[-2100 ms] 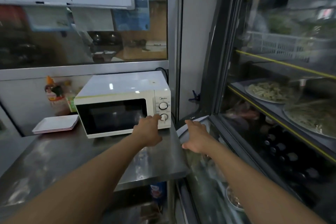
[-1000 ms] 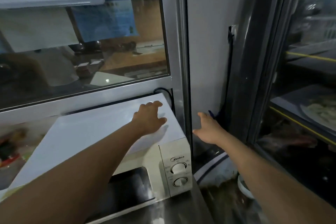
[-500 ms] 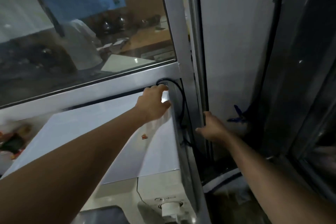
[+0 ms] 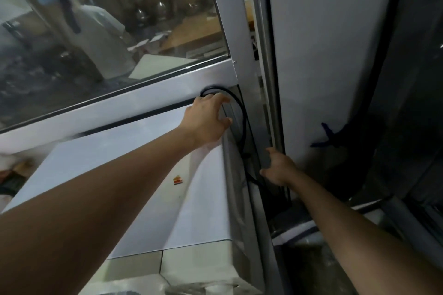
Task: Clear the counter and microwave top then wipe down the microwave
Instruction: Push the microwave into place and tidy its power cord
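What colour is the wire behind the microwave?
Black: the power cord shows best in the head view.

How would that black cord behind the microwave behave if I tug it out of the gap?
The black cord is probably floppy: it arcs loosely from the back corner by the left hand down the microwave side. It looks thin, so likely light. It may snag, since it drops into the narrow gap by the metal post, its lower end hidden near the right hand.
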`<state>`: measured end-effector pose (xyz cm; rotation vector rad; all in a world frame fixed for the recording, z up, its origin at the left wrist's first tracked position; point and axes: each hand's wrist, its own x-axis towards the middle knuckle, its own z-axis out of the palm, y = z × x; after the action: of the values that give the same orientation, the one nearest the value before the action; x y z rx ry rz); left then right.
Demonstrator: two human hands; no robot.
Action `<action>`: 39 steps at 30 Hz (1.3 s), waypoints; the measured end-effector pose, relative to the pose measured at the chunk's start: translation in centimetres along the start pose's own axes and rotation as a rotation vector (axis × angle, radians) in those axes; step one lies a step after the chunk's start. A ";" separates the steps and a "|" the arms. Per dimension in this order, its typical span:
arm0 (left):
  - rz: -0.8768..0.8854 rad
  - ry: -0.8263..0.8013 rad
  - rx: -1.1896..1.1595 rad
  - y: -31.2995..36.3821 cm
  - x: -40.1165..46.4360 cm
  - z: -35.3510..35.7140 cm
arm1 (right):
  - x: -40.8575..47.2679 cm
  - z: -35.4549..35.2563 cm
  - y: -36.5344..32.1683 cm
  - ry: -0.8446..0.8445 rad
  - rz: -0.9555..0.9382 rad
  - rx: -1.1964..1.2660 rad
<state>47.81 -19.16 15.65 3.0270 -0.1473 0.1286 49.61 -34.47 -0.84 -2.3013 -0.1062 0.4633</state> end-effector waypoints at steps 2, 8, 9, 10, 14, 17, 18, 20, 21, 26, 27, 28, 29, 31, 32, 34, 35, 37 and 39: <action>-0.002 0.004 0.008 0.3 0.1 0.4 | 0.5 0.7 0.5 -0.025 -0.031 0.013; 0.017 0.030 0.035 0.5 0.4 1.0 | 2.5 3.5 2.4 -0.077 -0.060 0.040; 0.020 0.034 0.038 0.5 0.4 1.0 | 2.8 4.0 2.7 -0.077 -0.056 0.040; 0.023 0.037 0.043 0.5 0.5 1.1 | 3.0 4.4 3.0 -0.079 -0.052 0.040; 0.060 0.040 0.080 0.5 1.1 1.3 | 3.6 5.7 3.8 -0.115 -0.038 0.045; 0.112 0.014 0.131 0.9 1.9 1.3 | 3.8 6.1 4.4 -0.111 -0.040 0.070; 0.126 -0.012 0.150 1.2 2.1 1.3 | 3.8 6.1 4.7 -0.104 -0.042 0.078; 0.157 -0.081 0.188 2.0 2.5 1.4 | 3.8 5.9 5.4 -0.089 -0.050 0.107; 0.175 -0.119 0.210 2.4 2.6 1.5 | 3.8 5.8 5.9 -0.084 -0.054 0.134; 0.219 -0.277 0.295 4.4 3.1 2.9 | 3.6 6.6 7.5 -0.081 -0.052 0.233; 0.221 -0.310 0.309 4.7 3.2 3.2 | 3.6 6.8 7.7 -0.091 -0.057 0.238; 0.220 -0.344 0.327 4.9 3.2 3.6 | 3.5 7.0 7.8 -0.105 -0.059 0.239; 0.216 -0.373 0.343 5.1 3.3 4.0 | 3.4 7.2 7.9 -0.119 -0.061 0.239; 0.208 -0.410 0.357 5.3 3.4 4.4 | 3.2 7.6 7.9 -0.120 -0.084 0.242; 0.205 -0.420 0.354 5.4 3.5 4.6 | 3.2 7.8 8.0 -0.113 -0.092 0.249; 0.201 -0.434 0.340 5.5 3.4 4.9 | 3.1 8.1 8.1 -0.091 -0.099 0.266; 0.202 -0.441 0.335 5.5 3.3 5.1 | 3.1 8.3 8.1 -0.073 -0.099 0.264; 0.205 -0.449 0.335 5.4 3.1 5.5 | 3.0 8.4 8.4 -0.036 -0.094 0.249; 0.203 -0.455 0.334 5.3 2.9 5.8 | 2.9 8.4 8.7 -0.013 -0.089 0.243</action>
<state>50.61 -25.30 10.70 3.3066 -0.5176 -0.5803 48.69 -34.19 -13.20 -2.0472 -0.1504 0.4212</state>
